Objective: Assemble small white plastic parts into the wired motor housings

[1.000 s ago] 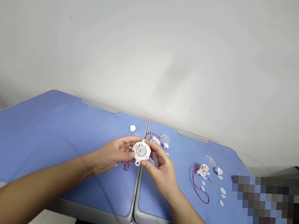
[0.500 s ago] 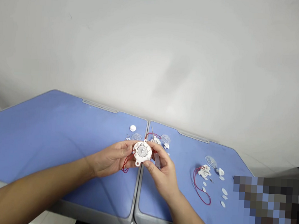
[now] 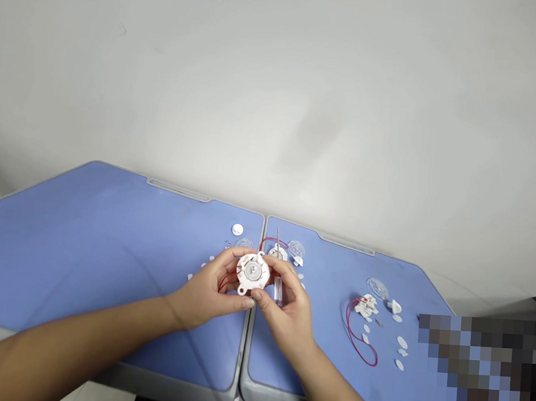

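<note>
Your left hand (image 3: 208,293) was apart, its thumb having dropped below the white housing (image 3: 253,272); your right hand (image 3: 291,311) clamped that housing above the desk seam (image 3: 248,326), its screwdriver (image 3: 278,289) more upright than before. Blue desk (image 3: 111,245) spread left from the seam toward rounded edges; white parts (image 3: 402,342) lay well right.

Both hands (image 3: 248,290) hold a white round housing (image 3: 245,279) (red-wired).

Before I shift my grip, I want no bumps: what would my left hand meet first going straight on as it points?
Your left hand would meet the white round part first, since its fingers are at that edge; beyond it, probably your right hand, though depth is unclear from one view.
</note>
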`<state>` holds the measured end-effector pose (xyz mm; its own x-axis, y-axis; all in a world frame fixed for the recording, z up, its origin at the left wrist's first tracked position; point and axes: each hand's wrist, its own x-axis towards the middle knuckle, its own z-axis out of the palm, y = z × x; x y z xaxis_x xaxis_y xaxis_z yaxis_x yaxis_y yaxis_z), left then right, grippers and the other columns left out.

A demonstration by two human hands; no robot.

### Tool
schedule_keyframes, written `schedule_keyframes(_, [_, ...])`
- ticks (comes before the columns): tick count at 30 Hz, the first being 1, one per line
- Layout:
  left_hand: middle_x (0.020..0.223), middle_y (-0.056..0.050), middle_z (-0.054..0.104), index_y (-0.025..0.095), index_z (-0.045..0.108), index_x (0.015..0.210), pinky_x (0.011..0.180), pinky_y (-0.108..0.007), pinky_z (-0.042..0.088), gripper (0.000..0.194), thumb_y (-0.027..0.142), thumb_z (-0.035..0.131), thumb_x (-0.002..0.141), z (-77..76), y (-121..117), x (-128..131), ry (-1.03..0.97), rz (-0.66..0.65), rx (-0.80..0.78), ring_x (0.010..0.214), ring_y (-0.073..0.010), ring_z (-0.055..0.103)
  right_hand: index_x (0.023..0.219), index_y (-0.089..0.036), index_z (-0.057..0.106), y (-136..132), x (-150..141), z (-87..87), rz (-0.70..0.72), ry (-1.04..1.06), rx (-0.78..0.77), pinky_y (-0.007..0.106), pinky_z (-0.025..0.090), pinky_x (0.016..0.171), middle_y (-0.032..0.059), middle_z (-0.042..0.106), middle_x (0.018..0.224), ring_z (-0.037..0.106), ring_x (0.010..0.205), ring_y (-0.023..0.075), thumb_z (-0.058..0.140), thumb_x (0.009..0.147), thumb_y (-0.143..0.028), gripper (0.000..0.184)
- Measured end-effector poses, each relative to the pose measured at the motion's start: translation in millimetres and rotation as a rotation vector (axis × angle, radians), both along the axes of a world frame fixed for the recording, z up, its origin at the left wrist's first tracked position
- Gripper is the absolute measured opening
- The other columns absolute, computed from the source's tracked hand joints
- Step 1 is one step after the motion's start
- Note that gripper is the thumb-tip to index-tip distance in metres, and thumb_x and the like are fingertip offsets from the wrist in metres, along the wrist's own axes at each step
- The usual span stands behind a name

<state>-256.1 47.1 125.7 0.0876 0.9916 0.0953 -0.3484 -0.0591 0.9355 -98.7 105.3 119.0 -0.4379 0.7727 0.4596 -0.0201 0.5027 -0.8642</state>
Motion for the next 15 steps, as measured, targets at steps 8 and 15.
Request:
schedule_keyframes(8, [0.120, -0.008, 0.057, 0.023, 0.045, 0.123, 0.096, -0.032, 0.044, 0.054, 0.039, 0.071, 0.079, -5.6, -0.2, 0.1, 0.105, 0.129, 0.013, 0.113, -0.0202, 0.055, 0.122, -0.026, 0.058, -1.5, -0.1, -7.9, 0.013, -0.047, 0.022, 0.037, 0.047, 0.086, 0.0058, 0.060, 0.104, 0.057, 0.094, 0.0202, 0.065, 0.083, -0.027, 0.040])
schedule_keyframes(15, [0.126, -0.010, 0.056, 0.021, 0.043, 0.127, 0.099, -0.033, 0.043, 0.064, 0.041, 0.073, 0.075, -7.3, -0.6, 0.6, 0.101, 0.128, -0.033, 0.118, -0.0225, 0.054, 0.122, -0.028, 0.057, -1.4, 1.0, -8.9, 0.034, -0.036, 0.027, 0.035, 0.047, 0.082, 0.0041, 0.058, 0.101, 0.055, 0.088, 0.0180, 0.065, 0.084, -0.026, 0.039])
